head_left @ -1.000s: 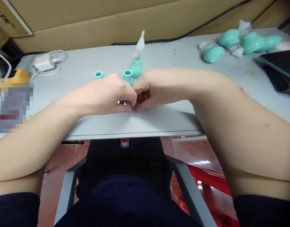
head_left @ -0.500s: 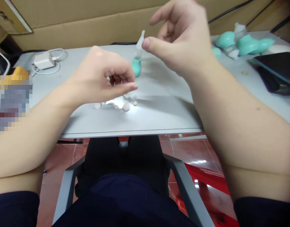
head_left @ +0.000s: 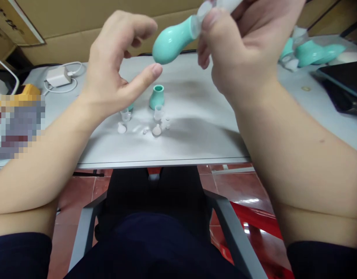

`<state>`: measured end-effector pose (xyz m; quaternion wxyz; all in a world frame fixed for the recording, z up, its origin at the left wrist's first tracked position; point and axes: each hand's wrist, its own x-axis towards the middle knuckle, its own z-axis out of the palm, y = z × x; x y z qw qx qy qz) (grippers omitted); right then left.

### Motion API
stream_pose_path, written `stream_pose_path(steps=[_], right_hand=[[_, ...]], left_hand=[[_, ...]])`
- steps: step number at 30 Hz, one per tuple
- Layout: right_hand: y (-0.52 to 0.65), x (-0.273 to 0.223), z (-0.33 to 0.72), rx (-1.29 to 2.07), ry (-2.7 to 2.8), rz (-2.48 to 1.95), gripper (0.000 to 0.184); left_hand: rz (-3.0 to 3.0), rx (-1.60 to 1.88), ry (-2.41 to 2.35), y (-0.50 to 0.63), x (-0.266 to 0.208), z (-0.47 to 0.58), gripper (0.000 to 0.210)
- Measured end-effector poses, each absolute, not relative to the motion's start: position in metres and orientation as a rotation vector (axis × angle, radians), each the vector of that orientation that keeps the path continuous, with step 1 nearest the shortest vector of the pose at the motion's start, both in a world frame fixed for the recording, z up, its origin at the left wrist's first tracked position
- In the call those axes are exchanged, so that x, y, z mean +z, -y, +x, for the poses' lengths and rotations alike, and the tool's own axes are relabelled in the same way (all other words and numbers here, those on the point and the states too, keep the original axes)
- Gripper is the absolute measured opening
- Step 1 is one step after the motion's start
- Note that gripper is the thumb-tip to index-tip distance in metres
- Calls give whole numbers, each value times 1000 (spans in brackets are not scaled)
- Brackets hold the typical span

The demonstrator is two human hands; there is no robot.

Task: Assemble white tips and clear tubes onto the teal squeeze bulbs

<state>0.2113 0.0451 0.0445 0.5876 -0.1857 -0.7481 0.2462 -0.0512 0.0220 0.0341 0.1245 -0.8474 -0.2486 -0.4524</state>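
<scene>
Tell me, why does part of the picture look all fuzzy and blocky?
In the head view, the right hand and its teal bulb are smeared by motion; the square patch at the left edge is pixelated; the gray table carries a soft shadow under the hands and a pale glare near the small clear parts.

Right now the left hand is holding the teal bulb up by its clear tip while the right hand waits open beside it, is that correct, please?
Not quite: the hands are swapped. In the head view the right hand holds the teal bulb up by its clear tip, while the left hand waits open beside it.
</scene>
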Motion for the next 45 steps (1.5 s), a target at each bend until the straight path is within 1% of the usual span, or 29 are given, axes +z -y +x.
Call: stream_pose_path(steps=[1,2,3,4,6,8,10,14,18,21,24,28,30,33,35,38,40,42,43,45], right_hand=[[-41,43,210,609,1758,-373,25],[-38,42,208,661,1779,-328,19],[-35,40,206,712,1791,-298,18],[-34,38,205,755,1806,-280,22],[-33,35,202,769,1862,-261,40],[-36,35,201,745,1928,-274,51],[-40,38,201,788,1959,-265,54],[-43,44,205,1025,1923,-198,53],[-38,48,207,1160,1873,-335,54],[-37,50,207,1200,1864,-410,53],[-45,52,212,1248,1765,-415,58],[-67,55,227,1178,1516,-392,63],[-81,54,232,1147,1430,-443,60],[-99,50,234,1081,1357,-583,37],[-108,48,233,1021,1326,-621,29],[-115,44,233,968,1346,-613,33],[-116,42,234,966,1378,-591,36],[-115,39,233,982,1422,-574,32],[-114,37,233,989,1448,-570,29],[-111,34,231,995,1507,-556,25]], left_hand=[[-2441,-1314,655,-22,34,-50,51],[-2446,-1311,619,-21,34,-48,57],[-2480,-1315,619,-18,34,-45,54],[-2533,-1321,644,-13,34,-41,45],[-2623,-1294,789,-3,34,-34,18],[-2642,-1211,909,5,34,-29,10],[-2627,-1162,919,9,35,-28,11],[-2693,-1140,865,10,41,-29,14],[-2885,-1212,990,18,50,-24,16],[-2934,-1283,1063,22,53,-21,21],[-2964,-1273,1083,20,60,-24,26],[-3070,-1191,1001,6,80,-28,32],[-3065,-1095,980,-4,90,-20,29],[-3027,-913,1045,-22,98,2,15],[-3008,-892,1229,-32,95,19,12],[-2937,-747,1402,-41,84,38,17],[-2938,-655,1436,-43,73,44,13],[-2925,-563,1468,-43,63,46,10],[-2891,-522,1506,-43,59,45,12],[-2852,-491,1578,-41,54,41,29]])
